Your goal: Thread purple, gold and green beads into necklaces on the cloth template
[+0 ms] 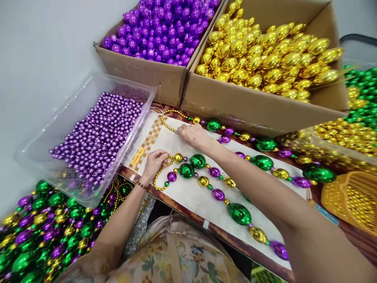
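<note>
My left hand [154, 163] is closed in a pinch on the small gold beads at the looped end of a bead strand [203, 181] of green, purple and gold beads lying on the white cloth [194, 196]. My right hand [193, 134] reaches further back, its fingers pressed together on the small gold bead end of a second strand [259, 159] near the woven strip [149, 141]. What the right fingertips hold is too small to name for sure.
A clear plastic tray of small purple beads [97, 133] sits at left. Cardboard boxes of purple balls [165, 27] and gold balls [265, 55] stand behind. Finished strands are piled at lower left [44, 232]. Green and gold beads [359, 110] and a yellow basket [350, 198] lie at right.
</note>
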`<state>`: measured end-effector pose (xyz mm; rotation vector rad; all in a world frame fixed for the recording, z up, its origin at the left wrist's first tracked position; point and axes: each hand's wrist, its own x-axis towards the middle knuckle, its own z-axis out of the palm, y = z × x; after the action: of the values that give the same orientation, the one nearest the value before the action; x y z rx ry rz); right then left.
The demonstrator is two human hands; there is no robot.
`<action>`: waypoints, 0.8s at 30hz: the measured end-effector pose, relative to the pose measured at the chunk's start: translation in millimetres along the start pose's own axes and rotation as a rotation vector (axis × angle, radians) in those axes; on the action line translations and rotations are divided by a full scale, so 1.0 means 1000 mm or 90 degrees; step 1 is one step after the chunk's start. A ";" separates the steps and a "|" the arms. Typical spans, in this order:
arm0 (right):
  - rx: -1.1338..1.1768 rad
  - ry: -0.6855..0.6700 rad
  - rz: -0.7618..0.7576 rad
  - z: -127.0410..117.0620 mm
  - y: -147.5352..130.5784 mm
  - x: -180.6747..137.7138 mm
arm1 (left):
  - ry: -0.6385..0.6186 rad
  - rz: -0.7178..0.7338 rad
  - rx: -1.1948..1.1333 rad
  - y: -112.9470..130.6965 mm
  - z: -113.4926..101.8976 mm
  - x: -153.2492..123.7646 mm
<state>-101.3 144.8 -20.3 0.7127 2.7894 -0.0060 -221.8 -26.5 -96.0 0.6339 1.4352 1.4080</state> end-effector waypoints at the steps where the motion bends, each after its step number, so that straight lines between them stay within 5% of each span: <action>1: -0.001 0.000 -0.005 0.000 0.000 0.002 | 0.001 0.000 0.000 0.000 0.000 0.000; 24: 0.053 0.000 0.018 0.016 0.001 0.010 | 0.005 0.005 0.005 0.003 0.001 -0.002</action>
<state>-105.2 149.4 -38.0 0.7708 2.7924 -0.1170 -221.3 -27.3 -92.7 0.6403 1.4465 1.4120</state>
